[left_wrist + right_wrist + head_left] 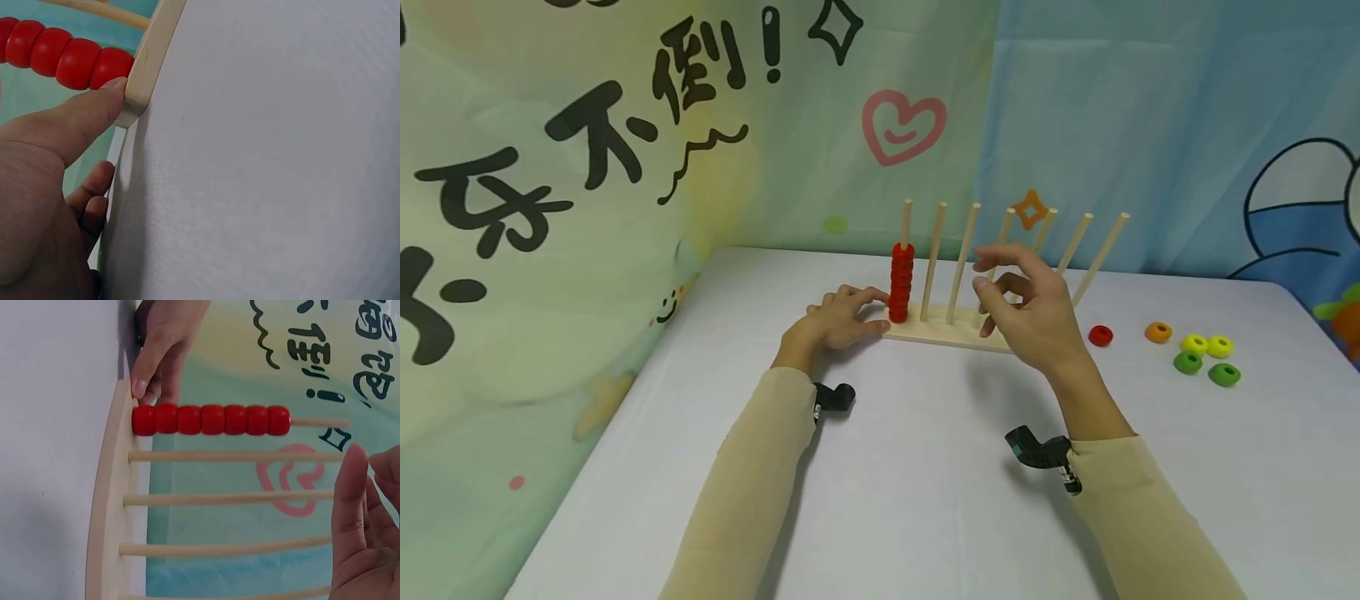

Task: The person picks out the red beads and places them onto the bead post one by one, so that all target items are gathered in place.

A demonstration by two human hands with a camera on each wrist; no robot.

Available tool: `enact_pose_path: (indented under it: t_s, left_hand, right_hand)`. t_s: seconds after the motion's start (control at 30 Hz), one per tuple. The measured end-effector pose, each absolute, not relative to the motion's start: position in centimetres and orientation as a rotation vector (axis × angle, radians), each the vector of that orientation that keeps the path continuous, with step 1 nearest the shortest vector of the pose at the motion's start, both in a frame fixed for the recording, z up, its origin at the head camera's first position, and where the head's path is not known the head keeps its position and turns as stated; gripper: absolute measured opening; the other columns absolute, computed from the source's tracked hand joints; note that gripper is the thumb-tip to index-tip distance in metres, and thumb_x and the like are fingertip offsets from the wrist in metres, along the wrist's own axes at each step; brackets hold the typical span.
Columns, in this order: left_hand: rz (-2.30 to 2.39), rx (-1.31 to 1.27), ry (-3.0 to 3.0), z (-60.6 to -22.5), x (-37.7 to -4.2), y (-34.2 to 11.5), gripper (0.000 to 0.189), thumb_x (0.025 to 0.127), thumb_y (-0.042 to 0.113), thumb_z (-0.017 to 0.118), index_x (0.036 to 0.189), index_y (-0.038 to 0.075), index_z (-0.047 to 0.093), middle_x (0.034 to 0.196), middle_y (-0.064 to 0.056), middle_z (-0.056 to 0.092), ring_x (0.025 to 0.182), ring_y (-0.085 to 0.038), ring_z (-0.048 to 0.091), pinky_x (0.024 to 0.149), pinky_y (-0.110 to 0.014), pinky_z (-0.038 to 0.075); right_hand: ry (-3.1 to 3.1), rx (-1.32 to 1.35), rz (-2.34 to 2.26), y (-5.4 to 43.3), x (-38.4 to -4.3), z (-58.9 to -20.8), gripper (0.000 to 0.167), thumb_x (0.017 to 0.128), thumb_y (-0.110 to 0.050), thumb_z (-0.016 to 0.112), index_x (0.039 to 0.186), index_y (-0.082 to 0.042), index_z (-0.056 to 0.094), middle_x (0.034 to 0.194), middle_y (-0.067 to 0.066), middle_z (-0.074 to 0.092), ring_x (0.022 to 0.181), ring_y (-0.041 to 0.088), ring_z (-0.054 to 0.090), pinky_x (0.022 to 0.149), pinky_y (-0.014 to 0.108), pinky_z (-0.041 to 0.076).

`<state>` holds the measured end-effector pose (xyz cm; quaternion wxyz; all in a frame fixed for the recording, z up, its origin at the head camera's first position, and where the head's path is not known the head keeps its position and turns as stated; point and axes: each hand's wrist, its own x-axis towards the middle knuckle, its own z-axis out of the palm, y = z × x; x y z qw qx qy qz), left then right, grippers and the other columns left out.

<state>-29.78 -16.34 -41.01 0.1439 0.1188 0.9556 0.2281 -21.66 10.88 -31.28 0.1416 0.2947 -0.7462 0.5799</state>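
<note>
A pale wooden rack with several upright pegs stands on the table, and its leftmost peg carries a stack of several red beads. My left hand holds the left end of the rack's base, thumb at the front corner beside the lowest bead. Above the rack's middle, in front of the bare pegs, hovers my right hand. Its fingers are loosely bent, and a gap with nothing in it shows between thumb and index finger. The right wrist view has this hand by the peg tips.
Right of the rack lie a loose red bead, an orange bead, two yellow beads and two green beads. Behind the white table hangs a printed cloth.
</note>
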Motion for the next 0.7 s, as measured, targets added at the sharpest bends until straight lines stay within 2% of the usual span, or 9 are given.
enact_pose_path:
  t_s: [0.3,0.53,0.7]
  left_hand:
    - [0.66,0.336,2.741,-41.0,-29.8,-16.5,0.051,0.093,0.056,0.054,0.142,0.045,0.041,0.151,-0.006,0.032,0.135,-0.034,0.029,0.096,-0.054,0.03]
    - [0.667,0.336,2.739,-40.8,-29.6,-16.3,0.05,0.093,0.057,0.054,0.141,0.045,0.042,0.151,-0.005,0.032,0.134,-0.033,0.03,0.094,-0.052,0.031]
    - [0.657,0.339,2.742,-40.8,-29.7,-16.2,0.051,0.093,0.057,0.054,0.141,0.045,0.042,0.151,-0.005,0.033,0.134,-0.033,0.031,0.094,-0.052,0.031]
  right_hand:
    - [-2.17,0.869,1.572,12.3,-21.3,-31.6,0.029,0.092,0.01,0.058,0.12,0.007,0.059,0.107,0.014,0.058,0.062,0.017,0.057,0.048,0.03,0.053]
    - [-2.24,0.815,1.484,13.9,-20.8,-32.3,0.027,0.091,0.011,0.058,0.118,0.005,0.06,0.106,0.005,0.059,0.063,0.014,0.058,0.048,0.03,0.053]
    - [-2.275,0.802,1.458,14.8,-20.8,-32.9,0.027,0.091,0.011,0.059,0.117,0.004,0.06,0.107,0.012,0.059,0.062,0.016,0.057,0.048,0.03,0.053]
